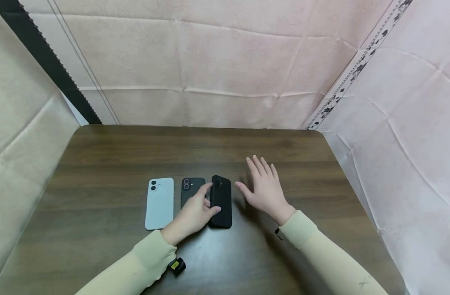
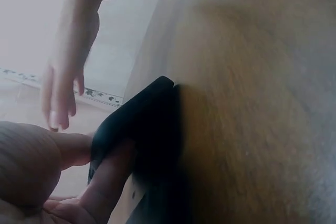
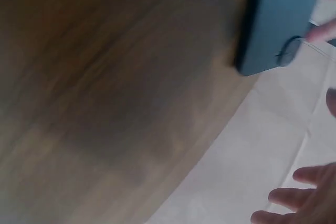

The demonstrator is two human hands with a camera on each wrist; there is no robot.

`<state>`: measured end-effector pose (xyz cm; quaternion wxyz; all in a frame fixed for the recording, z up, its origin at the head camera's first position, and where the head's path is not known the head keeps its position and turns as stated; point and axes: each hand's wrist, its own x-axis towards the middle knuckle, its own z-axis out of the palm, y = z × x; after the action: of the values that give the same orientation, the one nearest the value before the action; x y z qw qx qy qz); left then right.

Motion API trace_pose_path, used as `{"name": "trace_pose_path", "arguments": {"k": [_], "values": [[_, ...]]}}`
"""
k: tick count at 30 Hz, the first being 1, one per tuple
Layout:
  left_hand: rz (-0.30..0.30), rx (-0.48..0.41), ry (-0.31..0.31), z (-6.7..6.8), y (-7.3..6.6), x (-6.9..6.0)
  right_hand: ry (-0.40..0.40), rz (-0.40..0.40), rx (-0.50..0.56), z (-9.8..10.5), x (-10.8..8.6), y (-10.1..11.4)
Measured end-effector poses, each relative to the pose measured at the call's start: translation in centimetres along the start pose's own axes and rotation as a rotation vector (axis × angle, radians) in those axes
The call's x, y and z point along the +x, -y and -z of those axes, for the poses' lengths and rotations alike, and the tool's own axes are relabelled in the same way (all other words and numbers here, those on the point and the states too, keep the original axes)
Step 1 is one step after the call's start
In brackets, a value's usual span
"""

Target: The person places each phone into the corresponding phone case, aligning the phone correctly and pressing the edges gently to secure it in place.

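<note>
Three smartphones lie side by side, backs up. On the left is a pale blue phone [image 1: 159, 205], in the middle a dark grey phone [image 1: 193, 187] partly covered by the left hand. A black phone [image 1: 222, 205] is at the right. My left hand [image 1: 193, 212] holds the black phone by its left side, thumb on its back and fingers along the edge; the left wrist view shows this black phone [image 2: 139, 114] between thumb and finger. To its right, apart from it, my right hand [image 1: 263, 188] hovers with fingers spread, holding nothing.
The phones are on a brown wooden table [image 1: 110, 164] with rounded far corners. Pale cloth [image 1: 225, 61] hangs behind it and on both sides. A dark strap-like device [image 1: 177, 266] is on the left wrist.
</note>
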<state>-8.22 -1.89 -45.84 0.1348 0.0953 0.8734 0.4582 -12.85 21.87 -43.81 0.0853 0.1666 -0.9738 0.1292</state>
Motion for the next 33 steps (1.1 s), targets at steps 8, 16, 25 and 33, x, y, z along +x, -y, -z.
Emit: {"name": "trace_pose_path", "arguments": {"k": [8, 16, 25, 33], "values": [[-0.041, 0.177, 0.027, -0.8, -0.8, 0.0, 0.035, 0.034, -0.133, -0.7, -0.4, -0.9], [-0.034, 0.268, 0.052, -2.0, -1.6, 0.4, 0.033, 0.017, -0.094, -0.5, -0.4, -1.0], [-0.038, 0.371, 0.062, -3.1, -2.1, 0.0, 0.035, -0.005, -0.057, -0.1, -0.5, -1.2], [-0.081, 0.417, 0.046, -2.8, -2.2, -0.4, 0.041, -0.007, -0.057, -0.5, -0.5, -1.3]]}}
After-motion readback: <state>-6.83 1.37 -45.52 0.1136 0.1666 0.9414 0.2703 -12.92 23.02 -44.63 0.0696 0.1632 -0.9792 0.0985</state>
